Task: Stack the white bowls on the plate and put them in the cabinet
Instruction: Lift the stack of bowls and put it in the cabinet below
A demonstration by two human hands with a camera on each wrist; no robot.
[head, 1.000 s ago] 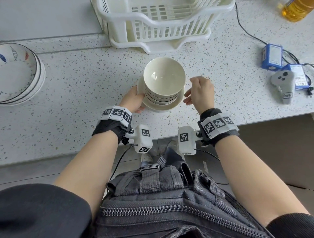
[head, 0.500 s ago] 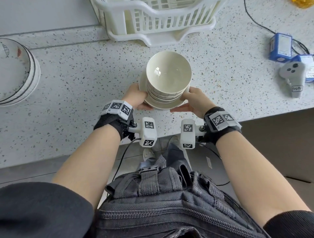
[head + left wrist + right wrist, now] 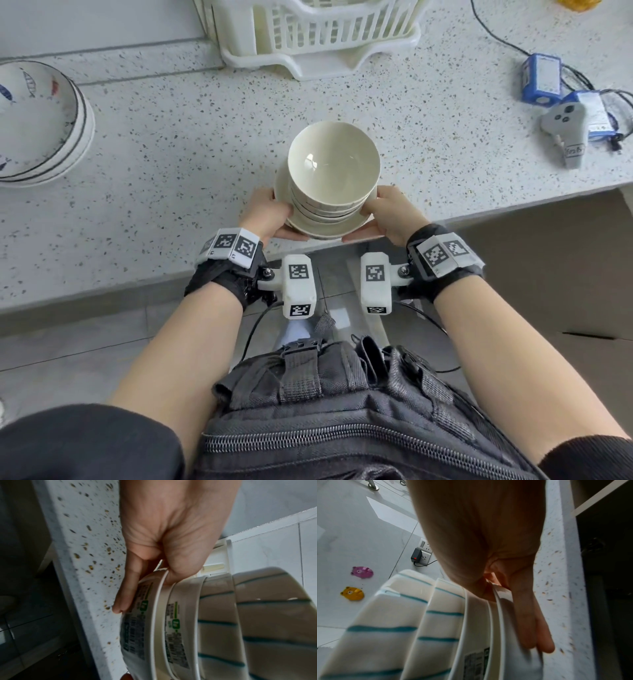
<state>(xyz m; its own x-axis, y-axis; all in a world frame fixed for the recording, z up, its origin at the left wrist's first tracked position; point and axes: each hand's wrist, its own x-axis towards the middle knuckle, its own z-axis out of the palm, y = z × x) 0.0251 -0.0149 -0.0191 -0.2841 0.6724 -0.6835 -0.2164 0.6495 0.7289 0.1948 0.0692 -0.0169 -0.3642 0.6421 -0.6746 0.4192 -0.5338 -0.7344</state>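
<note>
Several white bowls with teal stripes on their outsides sit nested on a white plate. I hold the plate from both sides just above the counter's front edge. My left hand pinches the left rim, thumb on top and fingers underneath. My right hand pinches the right rim the same way. In the left wrist view my left hand clamps the plate's rim beside the bowls. The right wrist view shows my right hand on the plate, with labels under it.
A white dish rack stands at the back of the speckled counter. Patterned plates are stacked at far left. Blue boxes, a grey controller and cables lie at right. A brown cabinet front is below the counter.
My right hand, free a second ago, has come onto the plate's right rim. The plate with the bowls has moved toward me to the counter's front edge.
</note>
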